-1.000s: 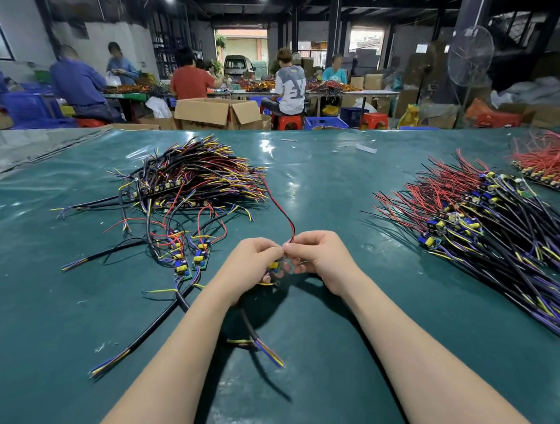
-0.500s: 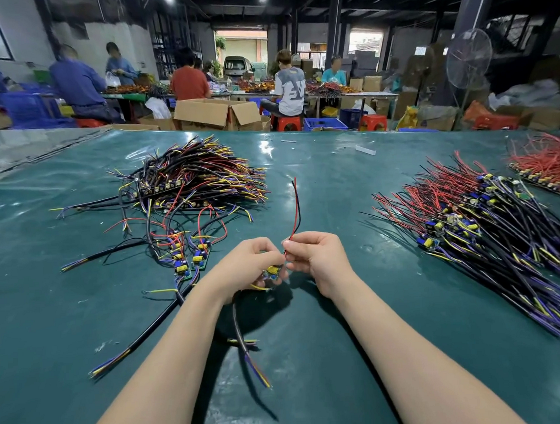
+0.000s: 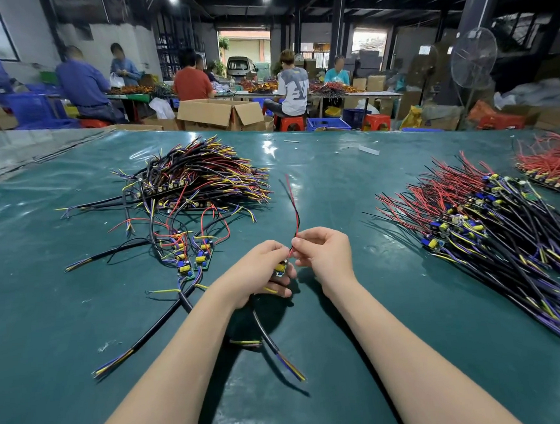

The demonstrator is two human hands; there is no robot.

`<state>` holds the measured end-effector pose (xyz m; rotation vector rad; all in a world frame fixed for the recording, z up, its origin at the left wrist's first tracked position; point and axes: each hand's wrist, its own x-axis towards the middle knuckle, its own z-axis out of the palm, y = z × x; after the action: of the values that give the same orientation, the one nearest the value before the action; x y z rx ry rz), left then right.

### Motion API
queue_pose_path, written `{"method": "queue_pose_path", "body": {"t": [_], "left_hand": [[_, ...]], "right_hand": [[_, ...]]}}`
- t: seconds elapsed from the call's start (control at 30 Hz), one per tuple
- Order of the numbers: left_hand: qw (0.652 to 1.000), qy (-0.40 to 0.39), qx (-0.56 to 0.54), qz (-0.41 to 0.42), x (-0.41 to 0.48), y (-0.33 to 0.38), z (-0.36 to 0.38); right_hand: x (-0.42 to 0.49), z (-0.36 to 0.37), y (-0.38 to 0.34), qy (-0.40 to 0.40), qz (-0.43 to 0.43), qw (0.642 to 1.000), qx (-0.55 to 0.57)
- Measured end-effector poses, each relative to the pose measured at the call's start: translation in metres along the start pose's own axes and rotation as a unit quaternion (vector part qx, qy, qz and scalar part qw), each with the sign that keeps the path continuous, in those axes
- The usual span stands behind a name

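Closest to you, a black cable (image 3: 268, 337) hangs down from your left hand (image 3: 256, 273) over the green table (image 3: 394, 384). Your left hand curls around a little board (image 3: 281, 268), held just above the table. Your right hand (image 3: 326, 258) pinches the red and black wire (image 3: 294, 208) right by the board, and the wire sticks up. Farther off, a tangled pile (image 3: 199, 180) lies on your left and a long pile (image 3: 500, 232) on your right.

Factory floor: wire piles (image 3: 202, 180), workers' benches (image 3: 357, 94)
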<state>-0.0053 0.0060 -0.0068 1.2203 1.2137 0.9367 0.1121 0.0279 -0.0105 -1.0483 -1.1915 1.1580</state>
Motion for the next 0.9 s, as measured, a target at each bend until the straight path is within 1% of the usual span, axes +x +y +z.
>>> {"method": "queue_pose_path", "body": {"t": [0.07,0.17,0.3,0.37,0.47,0.57,0.67,0.77,0.9], "left_hand": [[1.0,0.0,-0.009,-0.003,-0.001,0.002,-0.001],[1.0,0.0,0.016,0.006,-0.002,0.002,0.0],[0.998,0.004,0.057,0.024,-0.003,0.004,0.0],[0.996,0.014,0.078,0.04,-0.002,0.003,-0.001],[0.992,0.045,0.101,0.06,0.0,0.0,-0.001],[0.99,0.067,0.105,0.063,0.002,-0.001,-0.001],[0.991,0.073,0.096,0.056,0.003,-0.001,-0.001],[0.99,0.079,0.102,0.056,0.003,-0.001,-0.001],[0.99,0.079,0.099,0.056,0.002,0.001,0.0]], "right_hand": [[0.0,0.0,-0.001,-0.002,0.003,1.0,-0.014],[-0.001,-0.002,-0.003,-0.018,0.023,0.999,-0.031],[-0.001,-0.004,-0.006,-0.059,0.083,0.991,0.085],[0.0,-0.005,-0.006,-0.067,0.102,0.988,0.1],[-0.001,-0.003,-0.006,-0.078,0.113,0.986,0.094],[-0.001,-0.002,-0.006,-0.076,0.106,0.988,0.087],[-0.003,-0.001,-0.005,-0.066,0.091,0.99,0.09],[-0.005,0.004,-0.004,-0.055,0.074,0.993,0.07],[-0.004,0.011,-0.005,-0.007,0.025,0.999,0.03]]}}
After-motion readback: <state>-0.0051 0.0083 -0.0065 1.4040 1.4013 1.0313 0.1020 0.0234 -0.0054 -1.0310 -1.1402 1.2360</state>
